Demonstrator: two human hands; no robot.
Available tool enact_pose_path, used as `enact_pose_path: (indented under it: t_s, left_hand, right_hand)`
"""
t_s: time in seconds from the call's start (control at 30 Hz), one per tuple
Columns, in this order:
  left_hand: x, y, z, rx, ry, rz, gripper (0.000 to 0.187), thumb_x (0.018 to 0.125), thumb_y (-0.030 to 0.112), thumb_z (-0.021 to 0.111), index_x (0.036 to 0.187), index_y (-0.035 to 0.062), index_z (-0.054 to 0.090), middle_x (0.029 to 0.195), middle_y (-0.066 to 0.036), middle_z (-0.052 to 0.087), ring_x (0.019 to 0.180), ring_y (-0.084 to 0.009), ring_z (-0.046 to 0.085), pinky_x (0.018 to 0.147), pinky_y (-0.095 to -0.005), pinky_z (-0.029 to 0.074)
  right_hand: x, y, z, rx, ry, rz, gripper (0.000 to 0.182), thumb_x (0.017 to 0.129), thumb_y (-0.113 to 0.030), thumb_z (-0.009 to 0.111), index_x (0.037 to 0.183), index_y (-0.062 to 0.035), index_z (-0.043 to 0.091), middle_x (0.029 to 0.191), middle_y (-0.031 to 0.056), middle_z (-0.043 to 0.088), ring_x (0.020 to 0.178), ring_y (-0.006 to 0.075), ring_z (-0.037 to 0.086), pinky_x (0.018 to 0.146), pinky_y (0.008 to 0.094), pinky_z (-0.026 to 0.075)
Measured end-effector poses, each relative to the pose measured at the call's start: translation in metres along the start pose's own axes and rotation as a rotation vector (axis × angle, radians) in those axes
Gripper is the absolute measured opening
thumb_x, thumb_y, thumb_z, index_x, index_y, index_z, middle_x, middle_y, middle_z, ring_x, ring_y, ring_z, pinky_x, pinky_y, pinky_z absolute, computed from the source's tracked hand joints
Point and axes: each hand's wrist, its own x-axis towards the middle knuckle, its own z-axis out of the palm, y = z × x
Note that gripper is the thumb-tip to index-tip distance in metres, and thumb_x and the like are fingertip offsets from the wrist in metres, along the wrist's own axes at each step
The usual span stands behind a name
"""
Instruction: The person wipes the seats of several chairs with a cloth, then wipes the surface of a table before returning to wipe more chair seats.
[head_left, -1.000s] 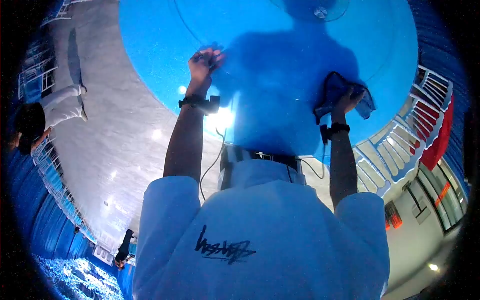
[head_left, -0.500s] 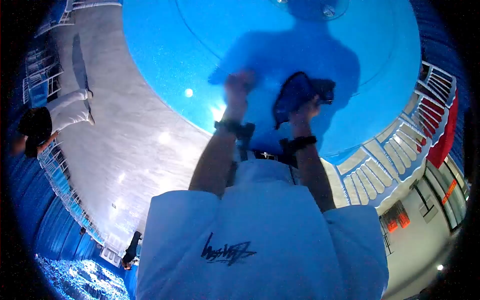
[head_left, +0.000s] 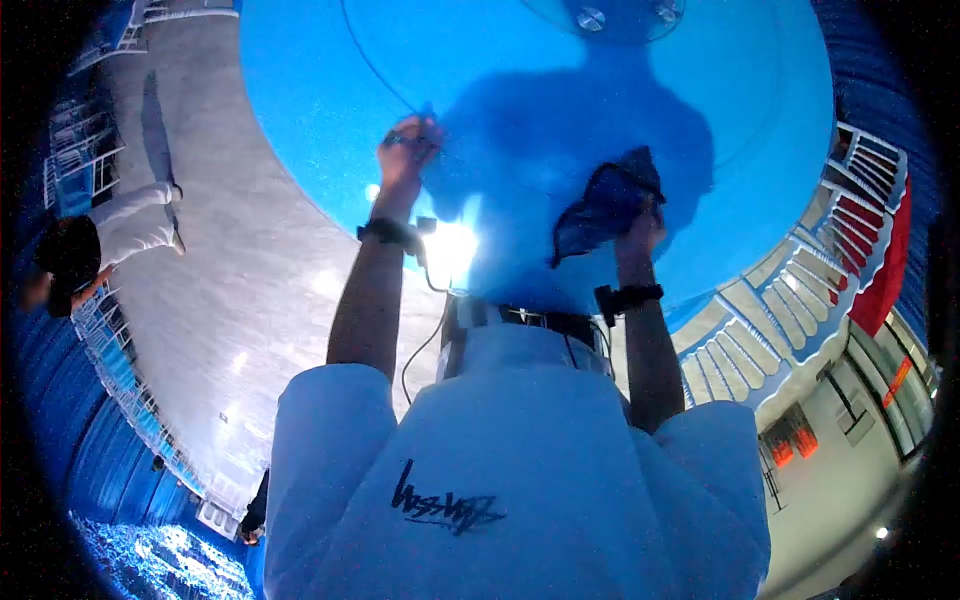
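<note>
as right hand (head_left: 643, 230) pinches dark cloth (head_left: 605, 198) edgewise, likely so it drapes, left hand (head_left: 409, 150) sits curled (grip? can't tell!)

The left arm (head_left: 366, 300) and right arm (head_left: 652, 350) stretch forward, apart. The left hand (head_left: 409, 152) reaches slightly farther, loosely curled; the right hand (head_left: 643, 228) is bent in a grip.
</note>
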Motion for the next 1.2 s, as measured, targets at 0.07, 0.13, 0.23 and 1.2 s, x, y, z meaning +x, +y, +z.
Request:
enact_pose_path:
  t_s: [0.07, 0.13, 0.23, 1.2]
  left_hand:
    - [0.003, 0.036, 0.012, -0.024, 0.117, 0.011, 0.018, 0.098, 0.02, 0.069, 0.11, 0.0067, 0.067, 0.104, -0.008, 0.073, 0.093, -0.0233, 0.073, 0.081, -0.0386, 0.061]
    - [0.013, 0.013, -0.002, -0.058, 0.051, 0.005, 0.02, 0.097, 0.012, 0.07, 0.115, 0.0043, 0.067, 0.111, -0.011, 0.074, 0.097, -0.0245, 0.073, 0.082, -0.0398, 0.061]
    - [-0.001, -0.021, 0.008, -0.071, 0.057, 0.043, 0.021, 0.094, 0.01, 0.073, 0.114, 0.0026, 0.069, 0.112, -0.014, 0.075, 0.092, -0.026, 0.073, 0.079, -0.0423, 0.062]
    - [-0.017, -0.033, 0.02, -0.51, 0.006, -0.159, 0.016, 0.097, 0.011, 0.067, 0.11, 0.0015, 0.065, 0.11, -0.013, 0.071, 0.099, -0.0321, 0.071, 0.083, -0.0466, 0.062]
  right_hand:
    - [0.03, -0.012, -0.027, -0.072, 0.028, -0.087, 0.041, 0.103, -0.036, 0.066, 0.13, -0.0049, 0.064, 0.124, 0.0133, 0.069, 0.104, 0.0344, 0.069, 0.088, 0.0525, 0.06]
    - [0.043, -0.02, -0.015, -0.125, 0.146, -0.097, 0.044, 0.102, -0.038, 0.067, 0.131, -0.0047, 0.064, 0.126, 0.0133, 0.069, 0.102, 0.0353, 0.069, 0.087, 0.0542, 0.06]
    - [0.017, -0.026, 0.026, -0.258, 0.419, -0.03, 0.051, 0.1, -0.043, 0.069, 0.133, -0.0041, 0.063, 0.129, 0.0137, 0.068, 0.102, 0.0363, 0.07, 0.086, 0.0553, 0.06]
    - [0.061, 0.004, -0.025, -0.128, 0.207, -0.039, 0.051, 0.097, -0.046, 0.074, 0.13, -0.0098, 0.062, 0.123, 0.0094, 0.067, 0.103, 0.0295, 0.065, 0.084, 0.0479, 0.057]
